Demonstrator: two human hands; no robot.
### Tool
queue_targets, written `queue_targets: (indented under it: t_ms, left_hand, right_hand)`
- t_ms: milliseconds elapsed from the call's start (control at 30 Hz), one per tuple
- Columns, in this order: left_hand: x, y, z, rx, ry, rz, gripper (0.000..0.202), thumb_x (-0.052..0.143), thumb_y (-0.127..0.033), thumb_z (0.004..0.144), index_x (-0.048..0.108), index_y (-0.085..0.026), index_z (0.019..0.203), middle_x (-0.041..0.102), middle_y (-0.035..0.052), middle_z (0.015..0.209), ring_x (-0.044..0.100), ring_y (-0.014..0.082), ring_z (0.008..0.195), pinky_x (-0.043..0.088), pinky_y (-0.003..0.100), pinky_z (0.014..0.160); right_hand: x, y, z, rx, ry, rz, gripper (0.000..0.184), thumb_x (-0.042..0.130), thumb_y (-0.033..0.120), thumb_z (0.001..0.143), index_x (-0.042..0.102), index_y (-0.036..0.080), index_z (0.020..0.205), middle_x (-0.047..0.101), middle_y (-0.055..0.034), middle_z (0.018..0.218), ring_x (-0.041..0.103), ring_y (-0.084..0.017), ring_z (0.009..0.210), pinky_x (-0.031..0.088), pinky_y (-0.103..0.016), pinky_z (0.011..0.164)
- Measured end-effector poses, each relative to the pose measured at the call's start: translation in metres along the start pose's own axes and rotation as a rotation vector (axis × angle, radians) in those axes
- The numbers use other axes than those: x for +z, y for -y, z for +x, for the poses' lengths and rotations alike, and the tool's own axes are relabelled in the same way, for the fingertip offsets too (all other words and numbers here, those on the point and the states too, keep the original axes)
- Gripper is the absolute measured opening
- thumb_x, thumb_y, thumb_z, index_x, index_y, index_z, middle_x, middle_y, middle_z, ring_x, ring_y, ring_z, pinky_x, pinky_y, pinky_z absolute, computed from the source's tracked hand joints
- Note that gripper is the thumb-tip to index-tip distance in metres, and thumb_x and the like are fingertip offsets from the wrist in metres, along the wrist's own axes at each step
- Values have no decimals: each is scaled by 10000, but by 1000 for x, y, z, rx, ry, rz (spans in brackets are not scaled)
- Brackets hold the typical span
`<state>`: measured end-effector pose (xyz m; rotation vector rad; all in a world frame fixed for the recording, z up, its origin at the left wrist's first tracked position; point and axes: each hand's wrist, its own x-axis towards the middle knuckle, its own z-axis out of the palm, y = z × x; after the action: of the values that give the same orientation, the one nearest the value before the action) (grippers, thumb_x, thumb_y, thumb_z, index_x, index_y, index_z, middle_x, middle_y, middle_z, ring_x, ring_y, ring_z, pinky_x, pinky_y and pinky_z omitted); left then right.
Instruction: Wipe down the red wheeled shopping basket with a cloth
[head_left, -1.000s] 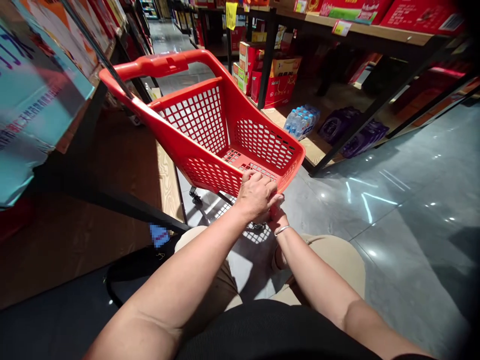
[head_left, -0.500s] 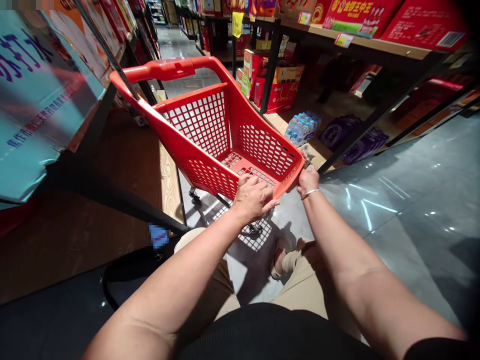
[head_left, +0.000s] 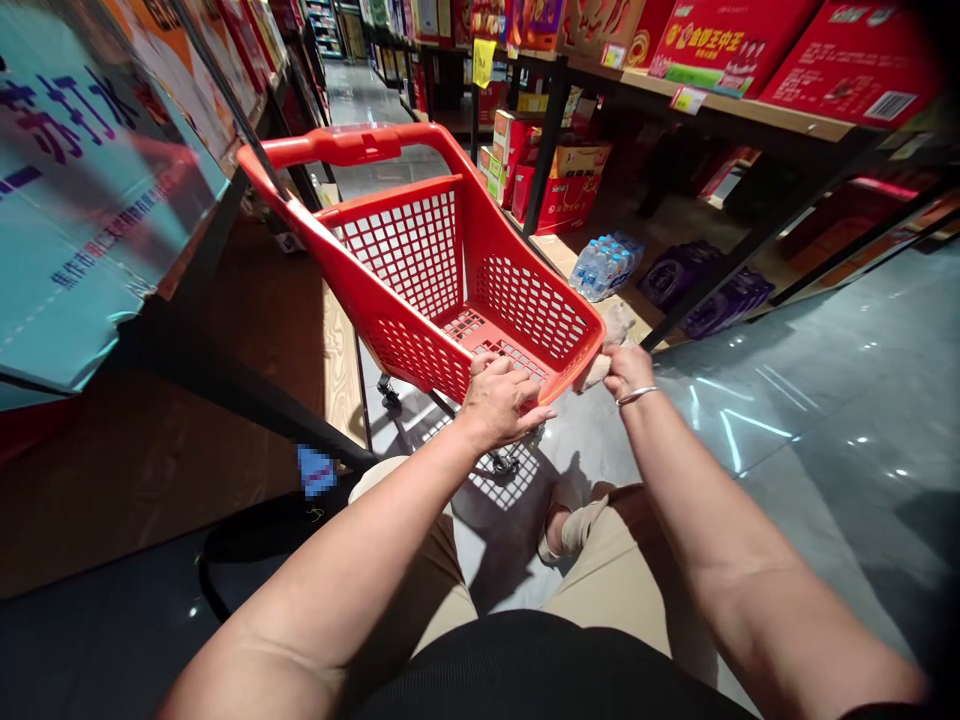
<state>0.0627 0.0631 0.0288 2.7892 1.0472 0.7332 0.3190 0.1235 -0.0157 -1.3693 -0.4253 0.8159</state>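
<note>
A red plastic shopping cart [head_left: 510, 238] with a lattice basket stands in front of me, its handle at the far end. My left hand [head_left: 501, 400] rests on the near rim of the basket, fingers curled over the edge and thumb pointing right. My right hand [head_left: 628, 372], with a silver bangle at the wrist, is closed on a crumpled greyish-beige cloth [head_left: 618, 324]. The cloth lies against the outer right corner of the basket, and part of it is hidden by the hand. Nothing shows inside the basket.
A shelf edge [head_left: 339, 350] and a dark post run close on the left, below a light-blue carton [head_left: 97, 220]. To the right are shelves with red boxes [head_left: 731, 45], shrink-wrapped water bottles [head_left: 606, 265] and purple packs [head_left: 705, 285]. Shiny grey floor [head_left: 817, 450] lies at right.
My right hand has moved slightly right and down, away from the basket corner, and more of the cloth shows. My left hand stays on the rim.
</note>
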Motion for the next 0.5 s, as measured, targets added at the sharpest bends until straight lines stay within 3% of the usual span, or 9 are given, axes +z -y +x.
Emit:
queue_targets:
  t_ms: [100, 200, 267, 333, 433, 500]
  left_hand:
    - [1, 0, -1, 14, -13, -3, 427, 643, -621, 925, 716, -230, 770, 727, 31, 803, 552, 241, 904, 310, 493, 998]
    - [2, 1, -2, 24, -29, -2, 461, 643, -653, 919, 709, -230, 745, 731, 28, 797, 554, 235, 893, 304, 485, 1001]
    - [3, 2, -4, 25, -47, -4, 504, 639, -697, 903, 704, -231, 726, 728, 22, 782, 550, 229, 881, 296, 478, 1005]
    - [3, 4, -7, 23, -67, -6, 544, 628, -737, 889, 700, -229, 710, 723, 19, 763, 547, 225, 875, 290, 472, 1004]
    - [2, 8, -10, 26, -78, -11, 544, 613, -730, 902, 711, -229, 712, 723, 20, 747, 548, 223, 863, 288, 471, 1003]
    - [0, 9, -12, 39, -70, -22, 478, 625, -676, 918, 747, -240, 766, 746, 25, 784, 547, 222, 852, 297, 469, 997]
  right_hand:
    - [3, 31, 8, -204, -63, -91, 364, 577, 101, 565, 529, 203, 911, 624, 42, 793, 607, -114, 675, 561, -241, 639]
    - [0, 24, -12, -473, -48, -288, 382, 545, 157, 608, 570, 188, 988, 621, 6, 902, 596, -131, 813, 553, -311, 867]
    - [-5, 4, -41, -538, -84, -383, 394, 542, 194, 641, 560, 195, 1034, 619, -29, 1006, 590, -158, 918, 513, -364, 977]
    - [-12, -18, -78, -515, -71, -398, 410, 570, 222, 680, 532, 205, 1087, 605, -55, 1093, 586, -175, 975, 491, -391, 1014]
    - [-23, -38, -135, -486, 91, -400, 392, 650, 290, 764, 514, 222, 1126, 599, -60, 1105, 602, -188, 975, 512, -396, 981]
    - [-28, -37, -161, -612, 198, -454, 315, 666, 299, 812, 544, 233, 1096, 600, -66, 1103, 612, -208, 1025, 517, -404, 984]
